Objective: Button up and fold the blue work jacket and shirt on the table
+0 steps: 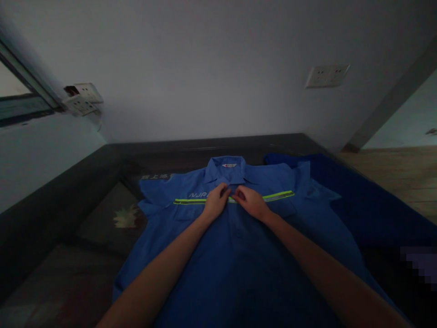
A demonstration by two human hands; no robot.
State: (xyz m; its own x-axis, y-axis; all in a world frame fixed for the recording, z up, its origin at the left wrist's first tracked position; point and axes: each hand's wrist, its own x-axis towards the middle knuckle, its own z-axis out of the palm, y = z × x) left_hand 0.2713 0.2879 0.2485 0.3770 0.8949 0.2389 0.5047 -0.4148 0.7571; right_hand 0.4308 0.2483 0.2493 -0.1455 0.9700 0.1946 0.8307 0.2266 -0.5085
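Observation:
A blue short-sleeved work shirt [239, 255] lies flat, front up, on a dark table [102, 191], with its collar toward the wall. A yellow-green reflective stripe [278, 196] runs across its chest. My left hand [215, 200] and my right hand [250, 200] meet at the middle of the chest, just below the collar. Both hands have their fingers pinched together on the shirt's front placket at the stripe. My forearms reach over the lower part of the shirt.
A darker blue garment [358, 200] lies to the right of the shirt, partly under it. White wall sockets [327, 75] sit on the back wall, and other sockets [82, 98] are at the left beside a window. A wooden floor shows at the right.

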